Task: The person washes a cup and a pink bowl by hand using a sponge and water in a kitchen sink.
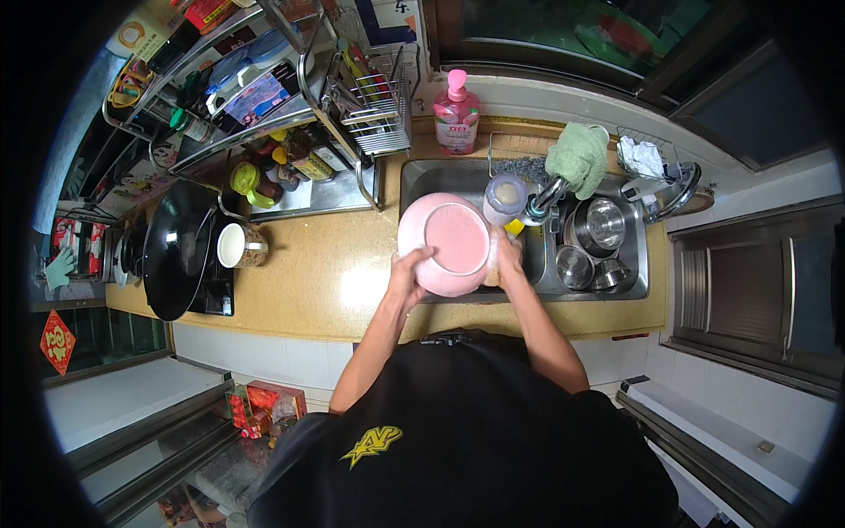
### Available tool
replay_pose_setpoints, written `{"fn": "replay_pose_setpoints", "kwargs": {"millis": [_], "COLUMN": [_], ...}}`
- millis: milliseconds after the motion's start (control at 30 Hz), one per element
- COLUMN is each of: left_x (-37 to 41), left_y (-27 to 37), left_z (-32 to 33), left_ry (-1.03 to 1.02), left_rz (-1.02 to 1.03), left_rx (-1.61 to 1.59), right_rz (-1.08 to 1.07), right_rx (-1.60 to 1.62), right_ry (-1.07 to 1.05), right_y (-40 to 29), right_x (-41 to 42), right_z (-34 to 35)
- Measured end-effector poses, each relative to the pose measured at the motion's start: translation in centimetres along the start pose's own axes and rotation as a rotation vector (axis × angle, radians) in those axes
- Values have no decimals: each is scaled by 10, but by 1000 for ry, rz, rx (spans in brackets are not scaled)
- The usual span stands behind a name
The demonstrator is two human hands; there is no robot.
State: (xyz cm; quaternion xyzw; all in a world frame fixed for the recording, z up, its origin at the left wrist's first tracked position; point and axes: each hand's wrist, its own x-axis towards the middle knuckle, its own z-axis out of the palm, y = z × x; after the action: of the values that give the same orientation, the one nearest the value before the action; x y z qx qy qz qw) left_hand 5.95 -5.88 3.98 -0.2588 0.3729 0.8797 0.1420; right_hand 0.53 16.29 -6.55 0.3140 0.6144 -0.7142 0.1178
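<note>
A pink bowl point(455, 237) is held over the left basin of the steel sink point(414, 173), its round foot ring facing up towards me. My left hand point(406, 277) grips its lower left side, the thumb lying on the upturned base. At the bowl's right edge, my right hand point(507, 261) is closed around a tan, sponge-like pad point(492, 276) pressed against the wall; fingers and bowl partly hide it. Just beyond my right fingers a small yellow thing point(514, 228) shows. A clear plastic cup-like container point(506, 198) stands close to the bowl's upper right, beside the faucet point(549, 197).
Several steel bowls point(605, 223) fill the right basin. A green cloth point(577, 158) drapes over the faucet. Behind the sink stands a pink soap pump bottle point(456, 122). Leftward are a metal rack point(277, 142), a mug point(232, 245) and a black wok point(178, 254).
</note>
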Motion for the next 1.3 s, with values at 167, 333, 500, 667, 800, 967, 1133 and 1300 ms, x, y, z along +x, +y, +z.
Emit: {"fn": "replay_pose_setpoints", "kwargs": {"millis": [167,333,500,667,800,967,1133,1300], "left_x": [23,48,67,28,27,45,51,7], "left_y": [14,-21,-37,-11,-9,-23,-24,7], "left_z": [5,11,-8,-9,-2,13,-19,-20], "left_ry": [-133,130,81,23,-13,239,173,23], "left_rz": [-141,64,41,34,20,145,138,96], "left_rx": [15,-257,-267,-184,-139,-236,-267,30], "right_rz": [-195,-505,-1386,-407,-562,-976,-1302,-352], "right_rx": [-589,-707,-799,-667,-590,-479,-693,-521], "right_ry": [6,-21,-169,12,60,-131,-223,-32], "right_y": [-32,-78,-58,-57,-33,-40,-58,-45], "right_x": [24,-80,-110,-44,24,-86,-103,-18], "right_z": [-19,28,51,23,1,49,60,38]}}
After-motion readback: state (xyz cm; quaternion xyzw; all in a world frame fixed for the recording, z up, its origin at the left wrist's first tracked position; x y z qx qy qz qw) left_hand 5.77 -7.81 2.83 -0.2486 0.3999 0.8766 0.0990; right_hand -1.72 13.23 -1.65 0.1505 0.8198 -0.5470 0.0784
